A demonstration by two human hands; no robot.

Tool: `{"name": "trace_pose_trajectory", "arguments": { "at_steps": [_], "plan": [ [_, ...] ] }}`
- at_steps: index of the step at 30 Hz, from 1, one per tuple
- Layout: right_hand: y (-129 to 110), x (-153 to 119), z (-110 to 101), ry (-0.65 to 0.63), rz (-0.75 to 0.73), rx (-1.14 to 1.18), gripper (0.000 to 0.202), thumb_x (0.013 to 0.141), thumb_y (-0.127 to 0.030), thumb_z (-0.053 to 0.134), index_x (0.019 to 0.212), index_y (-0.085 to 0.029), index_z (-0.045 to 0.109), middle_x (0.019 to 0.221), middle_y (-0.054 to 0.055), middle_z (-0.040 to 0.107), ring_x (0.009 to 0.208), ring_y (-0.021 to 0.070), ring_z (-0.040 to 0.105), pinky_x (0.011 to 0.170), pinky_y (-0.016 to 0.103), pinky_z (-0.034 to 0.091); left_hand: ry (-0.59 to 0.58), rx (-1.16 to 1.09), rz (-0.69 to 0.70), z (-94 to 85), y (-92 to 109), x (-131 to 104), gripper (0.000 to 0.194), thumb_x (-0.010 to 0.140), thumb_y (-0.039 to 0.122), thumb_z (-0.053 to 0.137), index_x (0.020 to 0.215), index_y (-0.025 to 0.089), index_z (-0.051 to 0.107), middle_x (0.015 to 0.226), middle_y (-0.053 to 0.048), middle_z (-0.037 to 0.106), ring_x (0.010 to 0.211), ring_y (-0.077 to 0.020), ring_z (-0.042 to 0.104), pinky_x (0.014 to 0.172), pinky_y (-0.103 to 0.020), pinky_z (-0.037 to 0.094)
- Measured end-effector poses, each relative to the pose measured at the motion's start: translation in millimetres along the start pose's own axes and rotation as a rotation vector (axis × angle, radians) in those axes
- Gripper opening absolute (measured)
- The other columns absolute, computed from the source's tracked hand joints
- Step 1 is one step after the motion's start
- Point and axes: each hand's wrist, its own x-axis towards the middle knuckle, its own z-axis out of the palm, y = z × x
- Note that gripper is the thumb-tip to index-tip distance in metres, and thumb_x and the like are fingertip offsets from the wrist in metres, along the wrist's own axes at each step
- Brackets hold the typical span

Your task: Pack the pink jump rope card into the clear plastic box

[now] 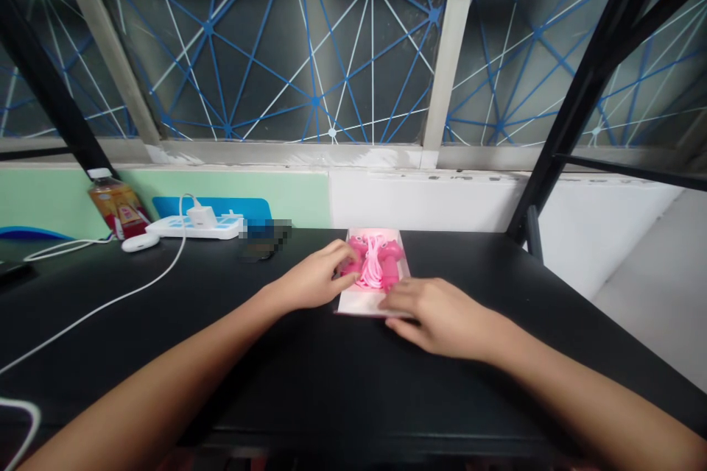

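Observation:
A shallow pale box [353,302] lies on the black table in front of me. In it is a pink jump rope [373,270], its light pink cord coiled between two darker pink handles that look animal-shaped. My left hand [320,274] reaches over the box's left side, its fingers curled around the left handle and partly covering it. At the near right corner is my right hand [434,313], slightly blurred. Its fingers stretch over the box's front part, with the thumb apart from them near the front edge. The box's near right corner is hidden under this hand.
Left on the table [265,375] are a white power strip [224,229] with a charger [202,216], a white rounded case [140,242], a drink bottle [118,204] and a dark, partly pixelated object [262,244]. A white cable [132,291] runs toward me. Black frame posts [574,103] flank the table.

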Motion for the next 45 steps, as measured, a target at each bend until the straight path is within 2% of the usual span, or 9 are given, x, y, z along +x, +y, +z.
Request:
{"name": "trace_pose_trajectory", "arguments": {
  "at_steps": [4, 7, 10, 15, 22, 26, 30, 42, 45],
  "plan": [
    [13.8, 2.1, 7.8, 0.246, 0.182, -0.027, 0.04, 0.087, -0.033, 0.06, 0.125, -0.02, 0.054, 0.123, 0.012, 0.057, 0.115, 0.0273, 0.052, 0.097, 0.045, 0.045, -0.026, -0.064, -0.011, -8.0, 2.9, -0.7, 0.027, 0.099, 0.039, 0.041, 0.107, 0.023, 0.061, 0.111, -0.006, 0.06, 0.099, -0.0203, 0.059, 0.088, -0.035, 0.047],
    [24.8, 2.4, 15.8, 0.246, 0.264, 0.006, 0.06, 0.084, -0.041, 0.063, 0.137, -0.021, 0.043, 0.135, 0.015, 0.046, 0.124, 0.0306, 0.046, 0.101, 0.05, 0.043, -0.089, -0.059, 0.008, -12.3, 7.2, -4.4, 0.03, 0.092, 0.044, 0.052, 0.113, 0.024, 0.059, 0.12, -0.007, 0.057, 0.099, -0.0206, 0.059, 0.088, -0.034, 0.047],
    [29.6, 2.4, 17.4, 0.249, 0.313, 0.023, 0.053, 0.09, -0.042, 0.055, 0.136, -0.022, 0.043, 0.133, 0.014, 0.047, 0.121, 0.0291, 0.05, 0.1, 0.049, 0.045, -0.114, -0.014, 0.023, -12.5, 10.4, -8.4, 0.049, 0.078, 0.045, 0.071, 0.12, 0.025, 0.056, 0.129, -0.008, 0.053, 0.096, -0.0212, 0.06, 0.085, -0.033, 0.048],
    [32.8, -0.1, 8.2, 0.252, 0.267, 0.069, 0.045, 0.09, -0.042, 0.058, 0.13, -0.025, 0.05, 0.126, 0.011, 0.05, 0.114, 0.0265, 0.055, 0.099, 0.046, 0.046, -0.026, 0.016, 0.024, -7.3, 8.8, -8.6, 0.023, 0.094, 0.036, 0.051, 0.113, 0.025, 0.06, 0.116, -0.006, 0.06, 0.085, -0.017, 0.06, 0.079, -0.031, 0.049],
    [47.7, 1.5, 15.9, 0.281, 0.295, 0.253, 0.026, 0.085, -0.033, 0.066, 0.107, -0.021, 0.063, 0.112, 0.007, 0.052, 0.082, 0.0159, 0.06, 0.08, 0.037, 0.054, -0.013, 0.052, 0.016, -1.8, 5.4, -9.4, 0.04, 0.086, 0.041, 0.064, 0.122, 0.028, 0.056, 0.127, -0.006, 0.053, 0.094, -0.0196, 0.06, 0.082, -0.032, 0.049],
    [54.7, 5.3, 22.2, 0.379, 0.335, 0.365, 0.023, 0.081, -0.033, 0.071, 0.096, -0.018, 0.065, 0.105, 0.006, 0.054, 0.079, 0.0154, 0.06, 0.075, 0.034, 0.054, 0.032, 0.101, -0.078, 3.6, 1.3, -8.0, 0.026, 0.088, 0.038, 0.06, 0.109, 0.025, 0.062, 0.094, -0.003, 0.061, 0.072, -0.016, 0.058, 0.068, -0.03, 0.045],
    [54.6, 3.9, 17.1, 0.206, 0.405, 0.543, 0.028, 0.085, -0.034, 0.065, 0.107, -0.018, 0.06, 0.085, 0.002, 0.061, 0.065, 0.0144, 0.063, 0.063, 0.03, 0.053, -0.035, 0.033, -0.151, 5.0, -0.1, -6.3, 0.021, 0.088, 0.037, 0.057, 0.103, 0.023, 0.062, 0.064, 0.004, 0.057, 0.058, -0.0147, 0.055, 0.056, -0.026, 0.037],
    [47.0, -4.3, 3.7, -0.018, 0.344, 0.503, 0.043, 0.09, -0.024, 0.05, 0.133, -0.019, 0.047, 0.076, 0.0, 0.069, 0.06, 0.0154, 0.064, 0.058, 0.027, 0.048, -0.307, -0.226, -0.215, -13.5, 1.8, -8.5, 0.041, 0.086, 0.028, 0.051, 0.126, 0.022, 0.047, 0.078, 0.002, 0.069, 0.059, -0.0142, 0.064, 0.061, -0.026, 0.046],
    [52.5, -5.3, 3.9, 0.002, 0.312, 0.403, 0.041, 0.088, -0.026, 0.056, 0.129, -0.02, 0.052, 0.074, -0.001, 0.066, 0.061, 0.0157, 0.061, 0.058, 0.028, 0.047, -0.274, -0.128, -0.141, -14.3, -0.8, -7.6, 0.039, 0.084, 0.027, 0.055, 0.122, 0.022, 0.052, 0.077, 0.001, 0.066, 0.063, -0.0143, 0.061, 0.062, -0.026, 0.045]
  ]
}}
